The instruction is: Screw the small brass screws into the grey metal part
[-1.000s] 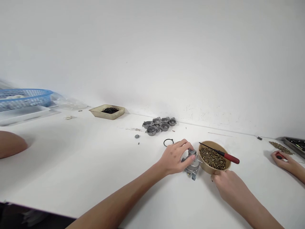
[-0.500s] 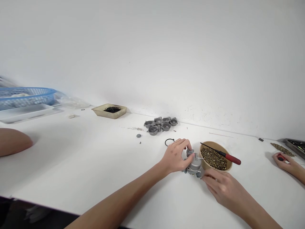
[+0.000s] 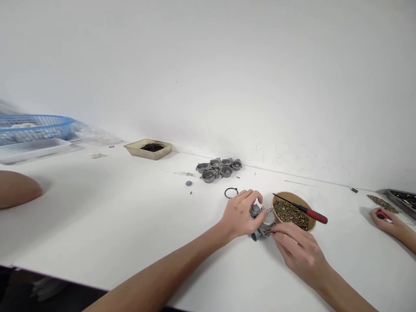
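My left hand (image 3: 241, 214) grips a small grey metal carburetor-like part (image 3: 261, 219) that rests on the white table (image 3: 130, 216). My right hand (image 3: 297, 249) pinches a small brass screw and holds its tip against the part's right side. Just right of the part stands a tan bowl (image 3: 310, 222) full of brass screws, with a red-handled screwdriver (image 3: 305, 210) lying across its rim. A black O-ring (image 3: 231, 193) lies flat just beyond my left hand.
Several grey metal caps (image 3: 217, 169) cluster near the wall. A beige tray of black rings (image 3: 148, 149) sits further left, and a blue basket (image 3: 32, 128) stands far left. Another person's hand (image 3: 391, 224) rests at the right by a dark tray (image 3: 403, 198); an arm (image 3: 16, 188) lies at left.
My right hand left the bowl's near rim and came to the grey part with a screw. My left hand turned the part slightly in place.
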Tool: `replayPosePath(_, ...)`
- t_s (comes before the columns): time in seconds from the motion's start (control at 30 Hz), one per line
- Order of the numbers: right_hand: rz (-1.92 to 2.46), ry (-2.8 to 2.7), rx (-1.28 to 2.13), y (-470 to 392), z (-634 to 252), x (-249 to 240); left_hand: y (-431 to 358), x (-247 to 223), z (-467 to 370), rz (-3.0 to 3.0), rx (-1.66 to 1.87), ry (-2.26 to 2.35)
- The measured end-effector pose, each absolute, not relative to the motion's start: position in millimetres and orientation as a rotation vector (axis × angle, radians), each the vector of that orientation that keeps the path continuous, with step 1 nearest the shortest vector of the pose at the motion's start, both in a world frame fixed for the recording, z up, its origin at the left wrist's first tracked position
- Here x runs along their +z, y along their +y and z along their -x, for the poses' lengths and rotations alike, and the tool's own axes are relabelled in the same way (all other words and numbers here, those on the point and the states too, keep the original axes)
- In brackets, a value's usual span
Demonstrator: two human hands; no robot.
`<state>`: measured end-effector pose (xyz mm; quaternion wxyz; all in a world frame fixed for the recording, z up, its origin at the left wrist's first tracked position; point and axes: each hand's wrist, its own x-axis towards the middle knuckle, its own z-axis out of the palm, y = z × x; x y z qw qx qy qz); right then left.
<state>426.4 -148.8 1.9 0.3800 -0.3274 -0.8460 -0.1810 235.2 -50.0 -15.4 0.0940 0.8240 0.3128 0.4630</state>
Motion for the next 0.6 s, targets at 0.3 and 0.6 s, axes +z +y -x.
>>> replayPosePath(0.3, 0.798, -2.18, -0.511, -146.7, -422.6, -1.8, -49.6, -16.6, -235.7, -2.449, 1.379, 0.926)
replayPosePath(0.6, 0.723, -2.187, -0.513, -142.3, -424.4, -3.5, -49.6, -17.1, -236.0, -2.426, 1.361, 0.91)
